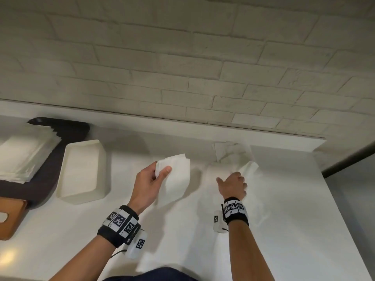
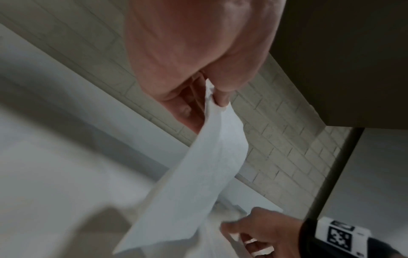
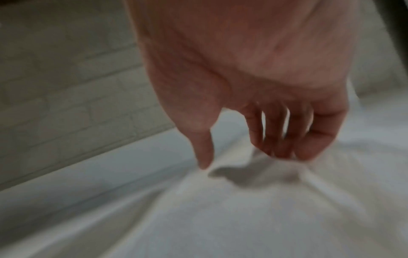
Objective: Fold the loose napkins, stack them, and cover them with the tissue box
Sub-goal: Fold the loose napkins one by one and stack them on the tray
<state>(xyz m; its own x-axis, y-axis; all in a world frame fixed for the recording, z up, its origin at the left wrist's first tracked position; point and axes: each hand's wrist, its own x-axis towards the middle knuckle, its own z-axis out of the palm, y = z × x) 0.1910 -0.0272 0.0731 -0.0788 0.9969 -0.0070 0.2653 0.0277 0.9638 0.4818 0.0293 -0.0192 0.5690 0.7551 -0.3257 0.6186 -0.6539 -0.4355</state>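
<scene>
My left hand [image 1: 162, 173] pinches a folded white napkin [image 1: 175, 180] between thumb and fingers and holds it above the counter; the pinch [image 2: 212, 99] and the hanging napkin [image 2: 198, 183] also show in the left wrist view. To its right, my right hand [image 1: 235, 180] has its fingers curled down into a loose napkin [image 1: 249, 169], which bunches and lifts beyond the knuckles. Creases in the loose napkin [image 3: 220, 209] radiate from my right hand [image 3: 240, 161]. A stack of folded napkins [image 1: 20, 157] lies on a dark tray [image 1: 67, 128] at far left. Beside it, a white box [image 1: 83, 197] sits hollow side up.
A brown wooden piece with a slot [image 1: 10, 220] lies at the lower left edge. Another crumpled napkin [image 1: 231, 153] leans at the brick wall [image 1: 182, 67]. More loose white sheets [image 1: 182, 250] lie flat on the white counter near me. The counter's right edge [image 1: 343, 209] drops off.
</scene>
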